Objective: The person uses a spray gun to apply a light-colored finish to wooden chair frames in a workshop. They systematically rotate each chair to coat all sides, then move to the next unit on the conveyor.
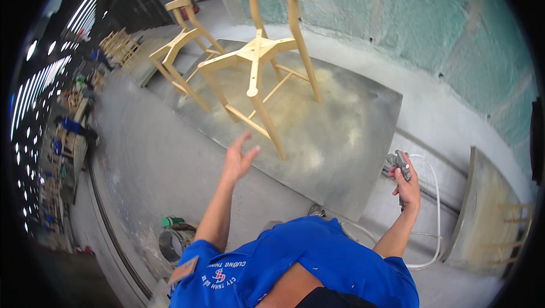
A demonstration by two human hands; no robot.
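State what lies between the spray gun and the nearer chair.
In the head view, only the stained grey platform lies between spray gun and nearer chair.

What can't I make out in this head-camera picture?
All in the head view:
Spray gun: handle mostly hidden by the right hand.
Distant worker in blue: too small and blurred to show hand details.
Pale wooden frame, far right: cut off by the dark lens rim.
Wearer's legs: hidden by the blue shirt.
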